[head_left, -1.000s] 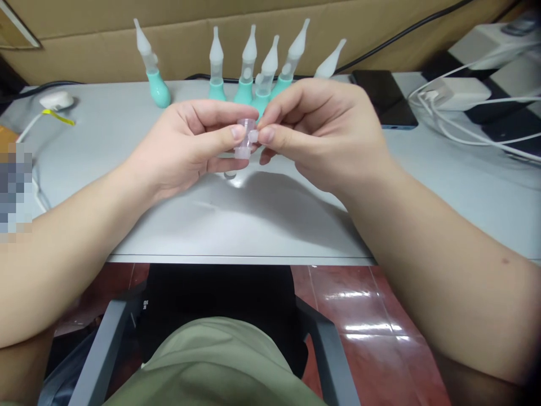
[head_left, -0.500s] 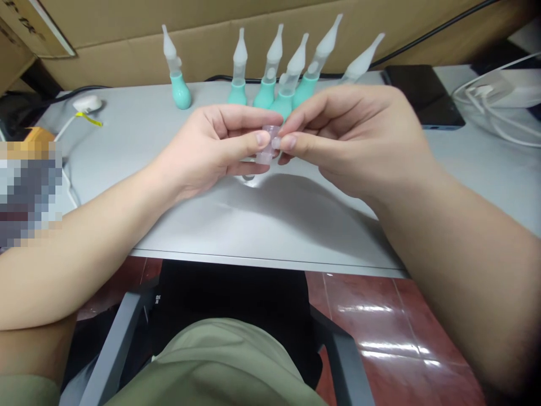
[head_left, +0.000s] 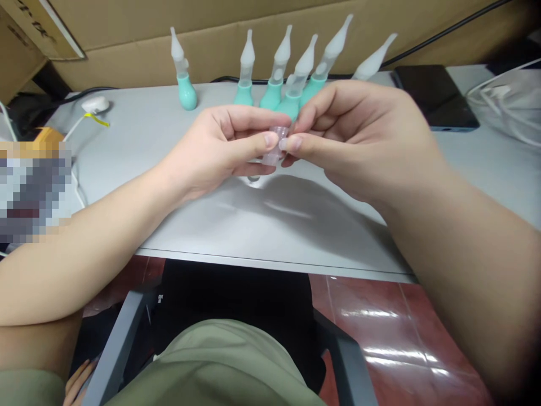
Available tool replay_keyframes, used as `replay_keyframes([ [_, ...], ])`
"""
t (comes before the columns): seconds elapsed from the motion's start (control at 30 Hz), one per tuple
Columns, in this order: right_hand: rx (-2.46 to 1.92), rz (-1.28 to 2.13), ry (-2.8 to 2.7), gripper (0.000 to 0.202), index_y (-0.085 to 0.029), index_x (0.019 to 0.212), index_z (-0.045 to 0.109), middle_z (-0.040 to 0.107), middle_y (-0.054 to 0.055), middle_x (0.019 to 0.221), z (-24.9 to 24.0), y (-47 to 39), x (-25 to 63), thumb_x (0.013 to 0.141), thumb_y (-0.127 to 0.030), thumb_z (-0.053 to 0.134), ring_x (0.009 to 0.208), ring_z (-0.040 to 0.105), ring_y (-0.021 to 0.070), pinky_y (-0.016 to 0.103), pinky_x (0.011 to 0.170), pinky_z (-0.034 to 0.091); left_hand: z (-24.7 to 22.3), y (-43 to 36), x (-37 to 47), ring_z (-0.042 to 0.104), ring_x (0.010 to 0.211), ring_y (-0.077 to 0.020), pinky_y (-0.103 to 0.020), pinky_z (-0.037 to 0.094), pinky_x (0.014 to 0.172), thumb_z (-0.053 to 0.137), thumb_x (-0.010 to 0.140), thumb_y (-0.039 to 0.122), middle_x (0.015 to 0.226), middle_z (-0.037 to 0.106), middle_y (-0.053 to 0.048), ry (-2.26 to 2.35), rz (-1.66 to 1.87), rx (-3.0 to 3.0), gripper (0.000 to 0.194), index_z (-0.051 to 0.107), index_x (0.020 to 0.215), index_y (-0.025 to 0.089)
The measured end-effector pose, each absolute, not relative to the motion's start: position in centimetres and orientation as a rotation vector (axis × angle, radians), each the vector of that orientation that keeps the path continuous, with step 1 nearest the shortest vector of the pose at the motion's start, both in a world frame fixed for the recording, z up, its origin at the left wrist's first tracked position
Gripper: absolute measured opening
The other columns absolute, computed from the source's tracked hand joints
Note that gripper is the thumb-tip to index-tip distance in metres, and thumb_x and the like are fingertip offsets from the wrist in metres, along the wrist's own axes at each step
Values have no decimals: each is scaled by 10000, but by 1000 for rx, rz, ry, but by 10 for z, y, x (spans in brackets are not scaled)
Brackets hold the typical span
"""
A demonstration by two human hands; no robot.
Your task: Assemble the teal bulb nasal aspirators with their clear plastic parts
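Observation:
My left hand [head_left: 215, 141] is closed around a short clear plastic tube [head_left: 269, 159], with the thumb on its near side and fingers above and below. A small whitish plug [head_left: 283, 145] sits at the tube's right side, pinched by the thumb and index finger of my right hand [head_left: 363, 132]. Whether the plug is inside the tube's side hole, I cannot tell. Just behind the hands stand several nasal aspirators [head_left: 271, 93] with teal bulbs and white pointed tips; my right hand partly hides some. Another aspirator [head_left: 186, 93] stands apart to the left.
A dark phone [head_left: 435, 101] lies on the grey table [head_left: 203, 231] at the right, beside white cables [head_left: 507, 121]. At the left are a white plug-like piece [head_left: 95, 104] and a yellow object [head_left: 47, 138]. Cardboard [head_left: 127, 51] lines the back. Fingers [head_left: 78, 383] show at lower left.
The view has shifted slightly, so everything sits a little further right. Both hands keep their grip on tube and plug, with hardly any movement between them. Fingers have appeared at lower left.

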State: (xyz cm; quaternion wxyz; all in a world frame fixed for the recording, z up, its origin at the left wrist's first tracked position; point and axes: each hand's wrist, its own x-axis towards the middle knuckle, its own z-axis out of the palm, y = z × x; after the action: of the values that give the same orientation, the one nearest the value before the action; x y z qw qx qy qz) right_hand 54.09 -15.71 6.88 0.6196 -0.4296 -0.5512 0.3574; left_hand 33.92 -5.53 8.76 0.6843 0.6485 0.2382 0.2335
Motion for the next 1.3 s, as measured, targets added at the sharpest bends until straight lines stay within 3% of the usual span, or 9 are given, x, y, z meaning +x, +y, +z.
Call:
replay_keyframes([
  [0.13, -965, 899, -1217, 368, -219, 858, 842, 833, -5, 812, 67, -157, 540, 808, -212, 1207, 755, 795, 139, 247, 727, 678, 87, -50, 338, 930, 1080, -275, -499, 799, 1078, 917, 1008, 154, 978, 881, -22, 445, 485, 1454, 122, 896, 1118, 202],
  [0.3, -939, 873, -1191, 422, -233, 875, 818, 803, -2, 841, 61, -156, 541, 805, -329, 1223, 776, 773, 157, 291, 759, 675, 91, -54, 336, 915, 1154, -324, -587, 772, 1166, 970, 970, 159, 1019, 886, -57, 488, 514, 1448, 154, 913, 1098, 222],
  [0.4, -943, 881, -1182, 408, -250, 890, 826, 811, 2, 862, 60, -155, 541, 825, -366, 1211, 806, 780, 171, 311, 796, 695, 92, -56, 336, 913, 1191, -327, -568, 775, 1165, 980, 984, 159, 1057, 896, -71, 492, 515, 1418, 159, 911, 1116, 213],
  [0.63, -906, 926, -1193, 165, -238, 938, 879, 845, 14, 903, 61, -155, 540, 943, -190, 1036, 834, 817, 193, 344, 835, 734, 82, -55, 339, 932, 1026, -214, -435, 811, 1040, 835, 1075, 126, 1058, 880, -9, 509, 594, 1458, 191, 935, 1185, 245],
  [0.8, -1003, 817, -1201, 251, -243, 927, 829, 822, 14, 938, 59, -155, 536, 908, -210, 1077, 889, 800, 193, 356, 903, 730, 80, -55, 340, 921, 1076, -227, -438, 788, 1107, 925, 988, 204, 1000, 859, -12, 488, 626, 1516, 92, 939, 1074, 235],
  [0.9, -993, 797, -1198, 278, -238, 906, 805, 814, 22, 951, 60, -154, 534, 887, -206, 1081, 884, 791, 194, 368, 913, 731, 84, -53, 341, 893, 1032, -211, -445, 778, 1121, 973, 924, 206, 1011, 871, -8, 476, 618, 1569, 125, 939, 1043, 221],
  [1.0, -1026, 781, -1179, 378, -261, 903, 770, 801, 16, 952, 61, -153, 533, 836, -264, 1142, 900, 788, 214, 386, 918, 736, 89, -53, 342, 873, 1015, -259, -521, 760, 1155, 1036, 871, 213, 1015, 879, -54, 524, 600, 1612, 208, 934, 1052, 195],
  [1.13, -1014, 813, -1158, 388, -272, 912, 765, 810, 16, 960, 61, -152, 532, 833, -235, 1143, 911, 791, 232, 406, 919, 738, 92, -55, 341, 873, 1061, -340, -629, 707, 1202, 991, 916, 210, 1011, 866, -106, 590, 624, 1658, 174, 936, 1077, 173],
  [1.3, -919, 819, -1169, 436, -255, 891, 735, 730, -18, 873, 60, -151, 528, 845, -242, 1168, 802, 737, 181, 385, 835, 699, 93, -57, 341, 842, 1006, -288, -592, 722, 1175, 972, 927, 219, 981, 872, -56, 606, 624, 1742, 114, 907, 1016, 192],
])
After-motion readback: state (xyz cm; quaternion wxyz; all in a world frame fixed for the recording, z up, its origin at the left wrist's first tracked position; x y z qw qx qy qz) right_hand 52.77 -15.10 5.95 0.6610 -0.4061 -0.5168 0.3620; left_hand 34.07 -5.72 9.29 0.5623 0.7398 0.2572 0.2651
